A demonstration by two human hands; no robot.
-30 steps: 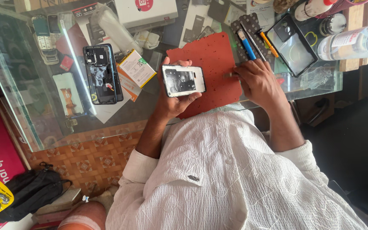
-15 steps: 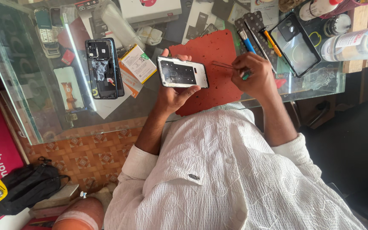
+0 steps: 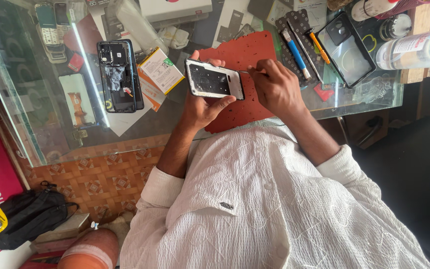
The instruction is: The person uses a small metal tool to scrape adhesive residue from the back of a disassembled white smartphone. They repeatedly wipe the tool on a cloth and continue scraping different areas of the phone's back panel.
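Head view: nearest, a white phone back cover (image 3: 214, 79) is gripped by the left hand (image 3: 201, 107) above the red work mat (image 3: 247, 57) on the glass counter (image 3: 36, 134). A thin metal tool (image 3: 247, 72) is pinched in the right hand (image 3: 274, 89), its tip at the cover's right edge. Farther left, an opened phone (image 3: 119, 74) is laid.

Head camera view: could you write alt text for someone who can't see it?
A person in a white shirt holds a phone frame in the left hand while the right hand works a thin tool at its edge, above a red mat on a cluttered glass table. An opened phone lies nearby.
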